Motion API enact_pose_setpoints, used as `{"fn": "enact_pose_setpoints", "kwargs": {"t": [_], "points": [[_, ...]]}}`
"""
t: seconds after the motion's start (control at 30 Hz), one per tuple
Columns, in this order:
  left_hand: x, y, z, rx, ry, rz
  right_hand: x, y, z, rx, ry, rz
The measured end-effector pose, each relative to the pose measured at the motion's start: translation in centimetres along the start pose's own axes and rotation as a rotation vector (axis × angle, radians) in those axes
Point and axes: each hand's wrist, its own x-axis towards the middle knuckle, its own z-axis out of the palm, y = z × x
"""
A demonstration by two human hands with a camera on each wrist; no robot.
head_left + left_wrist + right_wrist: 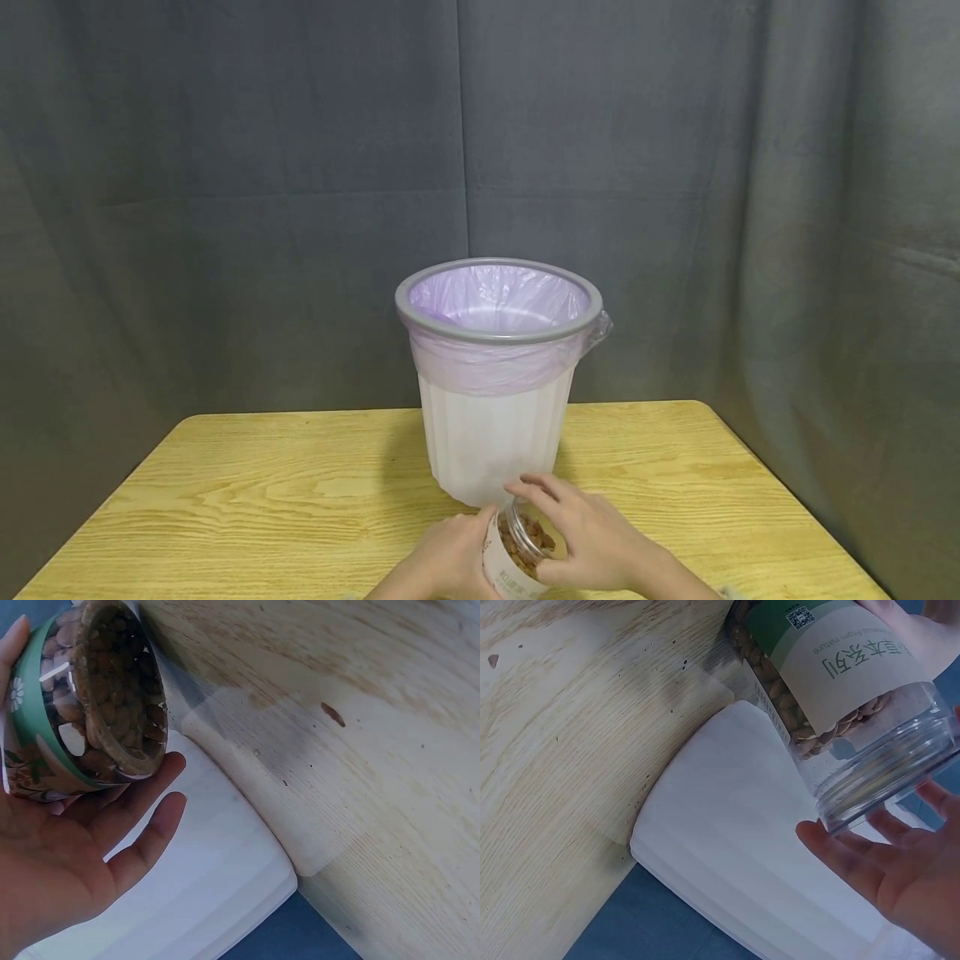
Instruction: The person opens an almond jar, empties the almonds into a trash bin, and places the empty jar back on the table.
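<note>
A wooden table [262, 500] fills the lower part of the head view, and a white bin [495, 433] with a grey rim and a purple liner [495, 300] stands at its middle. At 6 o'clock from the bin, just in front of its base, both hands meet around a clear plastic jar [517, 546] partly filled with brown nuts.

The jar lies tilted between the hands, its open mouth toward the right hand and its bottom toward the left. The left hand [450, 558] grasps it from 9 o'clock: in the left wrist view the jar's green-labelled lower end [82, 697] rests against the palm [67, 855], thumb curled round one side, fingers extended under it. The right hand [592, 537] sits at 3 o'clock, fingers arched over the mouth; in the right wrist view the threaded neck [885, 772] lies just above its spread, relaxed fingers [855, 862], barely touching.
</note>
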Motion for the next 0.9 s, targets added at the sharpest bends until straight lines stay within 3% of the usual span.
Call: {"fn": "enact_pose_setpoints", "kwargs": {"t": [0.13, 0.23, 0.5, 0.67, 0.9], "points": [[0.00, -0.05, 0.04, 0.003, 0.001, 0.004, -0.06, 0.08, -0.02, 0.020, -0.002, -0.079], [-0.03, 0.00, 0.00, 0.011, 0.002, 0.003, -0.01, 0.02, -0.02, 0.037, 0.002, -0.094], [-0.02, -0.34, 0.08, 0.028, -0.001, 0.012, 0.27, -0.46, 0.17, -0.003, 0.050, 0.094], [-0.02, -0.43, 0.09, 0.010, -0.003, 0.006, 0.33, -0.52, 0.48, -0.104, 0.076, 0.159], [-0.08, -0.03, -0.10, -0.013, -0.015, -0.031, 0.50, -0.56, 0.47, -0.094, 0.060, 0.198]]}}
